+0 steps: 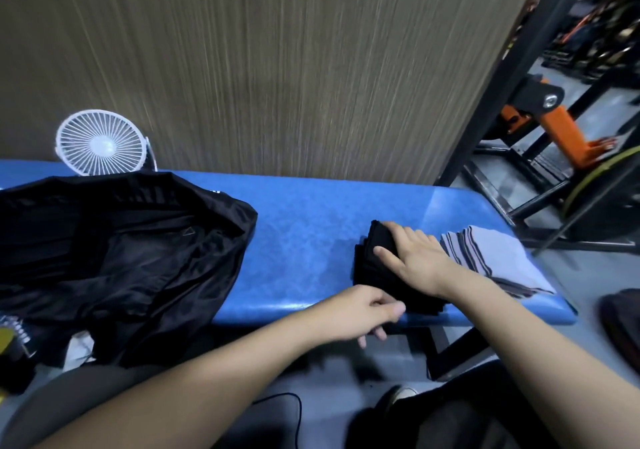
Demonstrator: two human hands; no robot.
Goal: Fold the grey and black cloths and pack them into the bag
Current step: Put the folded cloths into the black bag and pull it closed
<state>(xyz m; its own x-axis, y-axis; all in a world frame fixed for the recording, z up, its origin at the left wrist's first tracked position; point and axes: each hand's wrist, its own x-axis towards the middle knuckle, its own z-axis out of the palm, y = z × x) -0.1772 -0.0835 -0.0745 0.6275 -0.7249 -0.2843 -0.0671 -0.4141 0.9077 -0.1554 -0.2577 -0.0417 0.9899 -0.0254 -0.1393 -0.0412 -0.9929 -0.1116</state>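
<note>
Though only the head view is on record, it lists the following. Blue padded bench: work surface, set against a wood-grain panel. Black cloths: folded stack at the bench's near edge, right of centre. Right hand: laid flat on top of the stack, fingers spread, pressing rather than gripping. Left hand: fingers closed on the stack's near corner at the bench edge. Grey cloths: striped folded pile, just beside the black stack on its right, untouched. Bag: black, slack, mouth open, well apart on the bench's left end. White fan: behind the bag.

Step in hand, as judged: gathering the folded black stack for packing. Next move calls for lifting the stack squarely between both hands so the layers do not slide, then carrying it left into the bag's mouth.
</note>
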